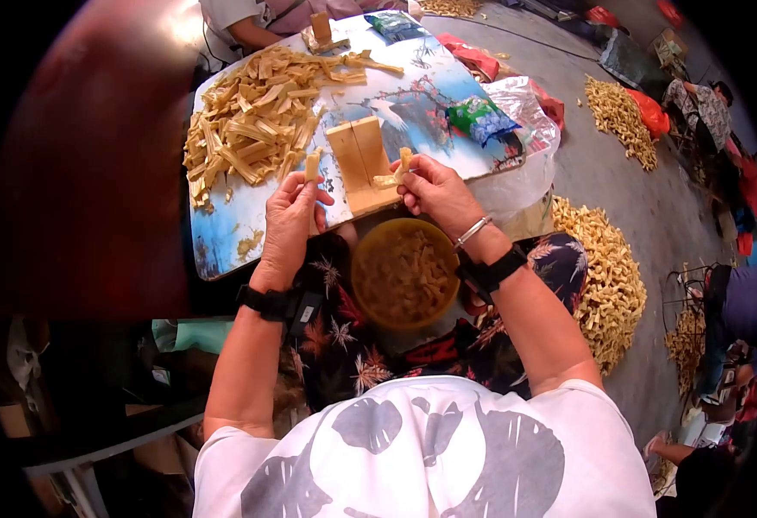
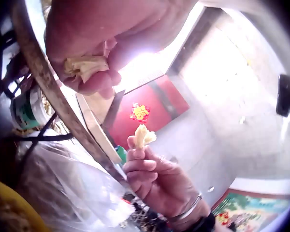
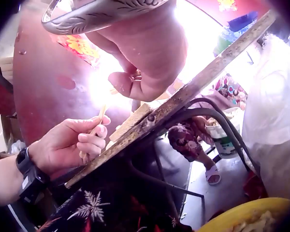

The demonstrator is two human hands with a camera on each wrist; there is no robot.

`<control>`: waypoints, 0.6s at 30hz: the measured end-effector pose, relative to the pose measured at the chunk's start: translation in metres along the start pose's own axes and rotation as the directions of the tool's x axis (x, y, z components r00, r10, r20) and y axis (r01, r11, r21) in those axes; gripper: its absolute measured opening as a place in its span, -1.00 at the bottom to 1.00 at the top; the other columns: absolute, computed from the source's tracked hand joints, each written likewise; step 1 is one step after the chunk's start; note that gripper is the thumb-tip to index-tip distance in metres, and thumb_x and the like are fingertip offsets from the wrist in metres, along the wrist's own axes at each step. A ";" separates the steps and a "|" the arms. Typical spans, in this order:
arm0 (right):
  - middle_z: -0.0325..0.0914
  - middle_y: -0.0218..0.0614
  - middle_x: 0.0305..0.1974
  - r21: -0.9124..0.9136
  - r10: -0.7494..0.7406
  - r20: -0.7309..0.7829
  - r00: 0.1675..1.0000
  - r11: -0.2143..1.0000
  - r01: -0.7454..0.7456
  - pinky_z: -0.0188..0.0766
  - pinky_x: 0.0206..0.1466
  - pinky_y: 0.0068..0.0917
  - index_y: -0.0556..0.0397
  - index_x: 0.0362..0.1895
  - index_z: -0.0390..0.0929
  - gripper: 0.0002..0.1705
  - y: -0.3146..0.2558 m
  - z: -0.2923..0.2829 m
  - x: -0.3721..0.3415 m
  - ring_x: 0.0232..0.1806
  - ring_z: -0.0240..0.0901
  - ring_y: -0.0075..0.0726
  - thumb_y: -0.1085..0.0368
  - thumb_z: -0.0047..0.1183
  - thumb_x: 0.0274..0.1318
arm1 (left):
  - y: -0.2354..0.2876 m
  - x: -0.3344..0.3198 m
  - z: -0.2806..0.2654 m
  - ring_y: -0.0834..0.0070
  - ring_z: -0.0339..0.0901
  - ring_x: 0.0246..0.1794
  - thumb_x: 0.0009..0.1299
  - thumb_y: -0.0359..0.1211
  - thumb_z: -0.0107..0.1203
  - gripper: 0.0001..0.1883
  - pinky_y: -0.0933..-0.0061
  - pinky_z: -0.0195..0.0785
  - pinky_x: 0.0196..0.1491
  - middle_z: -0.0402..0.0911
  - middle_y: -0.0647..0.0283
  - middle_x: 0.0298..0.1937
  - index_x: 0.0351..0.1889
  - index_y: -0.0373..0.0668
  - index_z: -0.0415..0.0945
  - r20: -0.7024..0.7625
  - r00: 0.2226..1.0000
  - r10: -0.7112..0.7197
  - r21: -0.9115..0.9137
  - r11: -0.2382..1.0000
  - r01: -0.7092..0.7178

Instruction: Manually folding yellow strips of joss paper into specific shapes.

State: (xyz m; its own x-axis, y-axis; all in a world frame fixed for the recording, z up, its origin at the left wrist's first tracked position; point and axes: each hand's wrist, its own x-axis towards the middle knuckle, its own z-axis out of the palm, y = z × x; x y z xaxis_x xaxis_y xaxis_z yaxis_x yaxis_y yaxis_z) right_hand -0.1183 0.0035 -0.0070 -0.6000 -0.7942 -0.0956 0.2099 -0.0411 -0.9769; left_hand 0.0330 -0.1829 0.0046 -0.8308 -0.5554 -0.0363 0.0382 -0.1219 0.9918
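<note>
My left hand (image 1: 288, 211) pinches a short pale yellow strip (image 1: 312, 167) at the table's near edge; its ragged end shows close up in the left wrist view. To the right, my right hand (image 1: 437, 192) pinches a bent, folded yellow piece (image 1: 387, 180) between thumb and fingers. Between the hands stands a wooden block stand (image 1: 357, 148), an upright board with a slit fixed on a flat base. Below the hands, a yellow bowl (image 1: 355, 281) at my lap contains many small yellow pieces. A heap of longer yellow strips (image 1: 249, 116) lies left of the stand.
The picture-topped table (image 1: 216, 246) also bears a green packet (image 1: 482, 119) and a second wooden stand (image 1: 321, 33). Clear plastic (image 1: 521, 104) hangs at its right edge. A big pile of yellow pieces (image 1: 607, 285) lies on the floor. Other people sit across and at right.
</note>
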 end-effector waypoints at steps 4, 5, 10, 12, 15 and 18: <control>0.49 -0.55 -0.39 0.032 0.110 -0.030 0.994 0.994 -0.109 0.36 -0.44 -0.77 0.07 -0.06 0.53 -0.82 0.019 -0.002 -0.051 -0.48 0.37 -0.75 0.26 -0.01 0.38 | -0.004 -0.039 0.017 0.67 0.31 -0.55 0.52 -0.38 -0.05 -0.84 0.62 0.21 -0.44 0.58 0.23 -0.38 -0.09 -0.27 0.48 0.179 0.959 -0.222 -0.323 0.907 0.270; 0.50 -0.55 -0.40 -0.007 0.146 -0.035 0.989 0.989 -0.146 0.36 -0.45 -0.77 0.07 -0.08 0.53 -0.82 0.027 -0.004 -0.064 -0.48 0.38 -0.75 0.26 0.00 0.38 | -0.011 -0.051 0.020 0.65 0.33 -0.50 0.50 -0.40 -0.04 -0.82 0.61 0.23 -0.39 0.58 0.23 -0.35 -0.06 -0.29 0.47 0.201 0.947 -0.252 -0.345 0.886 0.309; 0.60 -0.42 -0.47 -0.120 0.253 -0.137 0.958 0.955 -0.269 0.43 -0.48 -0.66 0.19 -0.06 0.58 -0.73 0.074 -0.004 -0.094 -0.52 0.48 -0.65 0.27 0.09 0.27 | -0.040 -0.087 0.037 0.51 0.55 -0.31 0.48 -0.38 0.03 -0.75 0.44 0.48 -0.14 0.63 0.14 -0.18 0.06 -0.29 0.44 0.310 0.898 -0.313 -0.332 0.849 0.411; 0.61 -0.35 -0.47 -0.237 0.163 -0.191 0.968 0.949 -0.206 0.44 -0.44 -0.58 0.20 -0.07 0.59 -0.72 0.077 0.006 -0.100 -0.51 0.50 -0.57 0.25 0.09 0.27 | -0.047 -0.096 0.041 0.47 0.59 -0.29 0.50 -0.35 0.03 -0.75 0.39 0.52 -0.15 0.63 0.10 -0.14 0.06 -0.27 0.44 0.340 0.877 -0.341 -0.318 0.835 0.448; 0.62 -0.26 -0.46 -0.360 0.042 -0.173 0.984 0.927 -0.103 0.46 -0.38 -0.47 0.17 -0.07 0.60 -0.71 0.069 0.013 -0.108 -0.47 0.55 -0.45 0.23 0.08 0.26 | -0.048 -0.105 0.042 0.43 0.62 -0.30 0.52 -0.33 0.03 -0.75 0.35 0.56 -0.16 0.64 0.06 -0.11 0.05 -0.27 0.43 0.342 0.864 -0.369 -0.291 0.832 0.471; 0.65 -0.17 -0.39 -0.491 -0.102 -0.115 0.988 0.871 0.033 0.48 -0.30 -0.39 0.09 -0.07 0.62 -0.75 0.070 0.010 -0.114 -0.42 0.60 -0.33 0.25 0.05 0.25 | -0.037 -0.103 0.033 0.39 0.64 -0.35 0.51 -0.35 0.02 -0.79 0.34 0.58 -0.22 0.65 0.04 -0.15 0.01 -0.25 0.44 0.279 0.882 -0.380 -0.269 0.851 0.452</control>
State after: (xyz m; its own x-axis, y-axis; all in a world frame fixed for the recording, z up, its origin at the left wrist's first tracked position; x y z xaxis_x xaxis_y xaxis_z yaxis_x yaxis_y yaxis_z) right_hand -0.0279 0.0853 -0.0625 -0.7028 -0.7112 -0.0168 -0.2156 0.2354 -0.9477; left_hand 0.0987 -0.0935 -0.0244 -0.9022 -0.2135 -0.3747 -0.1936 -0.5758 0.7943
